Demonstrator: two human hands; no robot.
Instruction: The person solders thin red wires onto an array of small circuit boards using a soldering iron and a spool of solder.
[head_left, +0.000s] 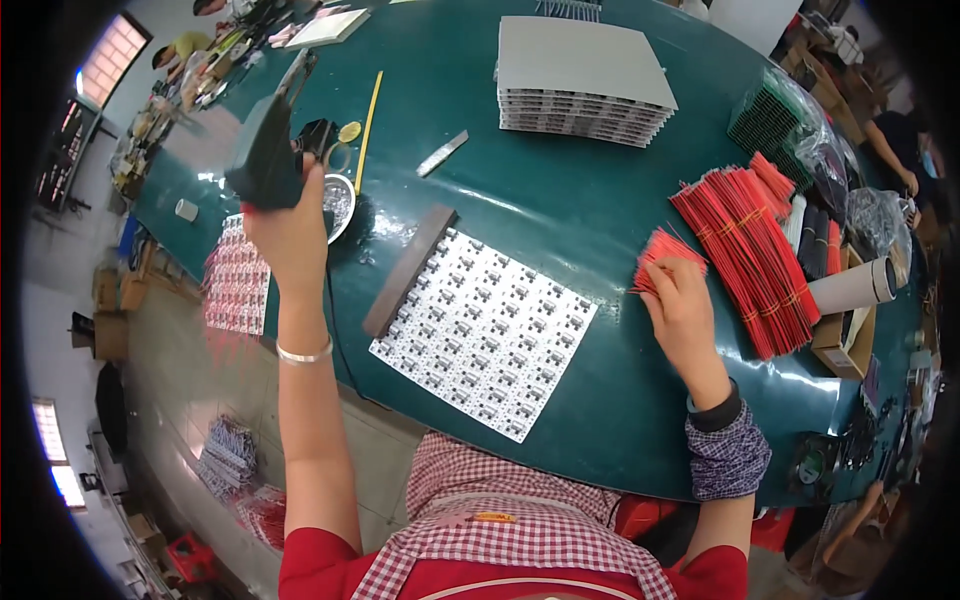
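1. The left hand (290,225) is raised above the worktop (560,210), fingers wrapped around a dark tool (268,155) whose shape is hard to make out.
2. The right hand (685,310) pinches a small bunch of red wires (665,250); its fingertips are hidden.
3. A white circuit panel (485,335) lies between the hands, a grey bar (410,270) on its left edge.
4. A big red wire pile (745,255) lies just right.

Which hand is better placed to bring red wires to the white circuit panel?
Right. The right hand already grips a small bunch of red wires beside the white panel of small circuit boards; the left hand is raised, holding a dark tool.
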